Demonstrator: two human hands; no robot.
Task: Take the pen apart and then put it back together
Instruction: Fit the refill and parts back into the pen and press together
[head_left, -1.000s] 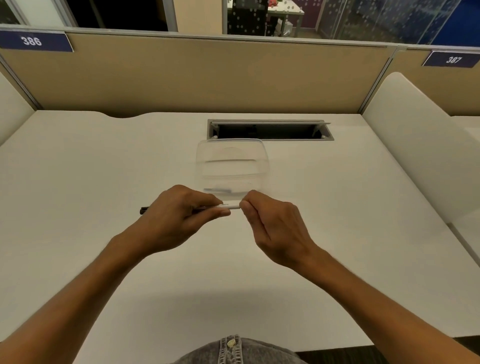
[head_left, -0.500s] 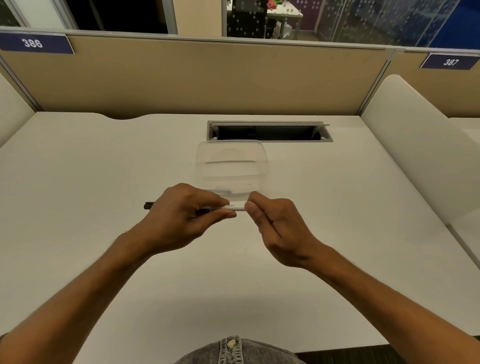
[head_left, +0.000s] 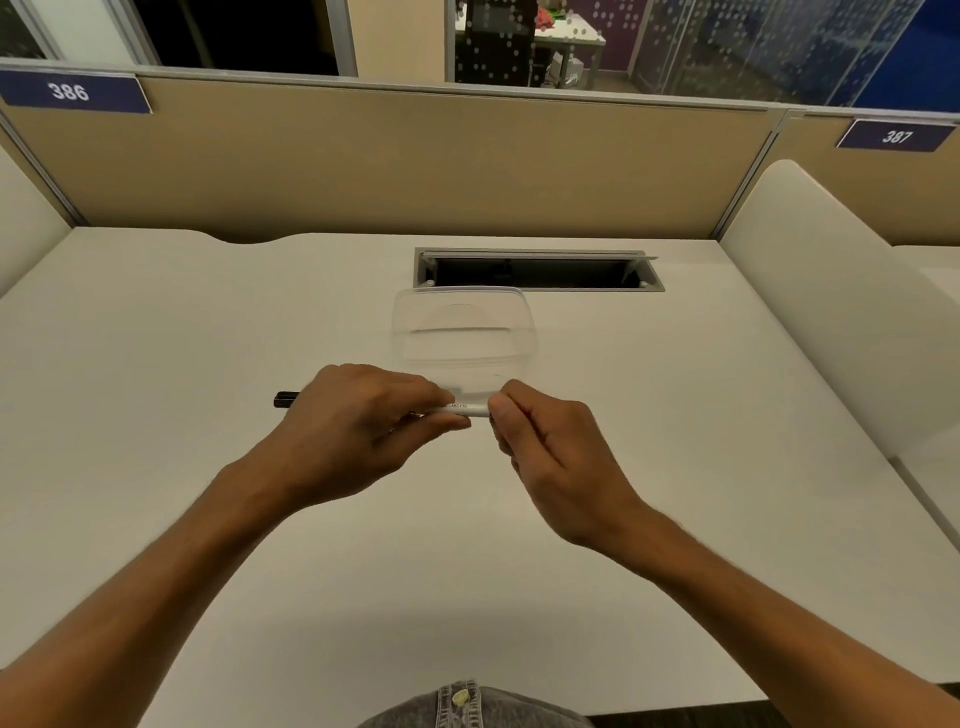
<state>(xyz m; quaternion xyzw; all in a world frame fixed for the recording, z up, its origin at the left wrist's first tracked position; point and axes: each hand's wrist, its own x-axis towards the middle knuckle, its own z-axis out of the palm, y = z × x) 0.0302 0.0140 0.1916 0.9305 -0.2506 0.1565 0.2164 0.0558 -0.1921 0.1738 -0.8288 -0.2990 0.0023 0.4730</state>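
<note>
A white pen (head_left: 460, 409) with a black cap end on its left lies level above the desk, held between both hands. My left hand (head_left: 358, 423) grips the pen's barrel, and the black end sticks out past its knuckles at the left. My right hand (head_left: 550, 449) pinches the pen's right end between thumb and fingers. That end is hidden by my fingertips. A short stretch of white barrel with small print shows between the two hands.
A clear plastic container (head_left: 464, 332) sits on the white desk (head_left: 675, 415) just behind the hands. Farther back is an open cable slot (head_left: 537, 270). Tan partition panels close the back, and a white divider (head_left: 831, 291) stands at the right.
Both hands have stayed on the pen and shifted only slightly. The right hand's fingers have turned a little at the pen's right end.
</note>
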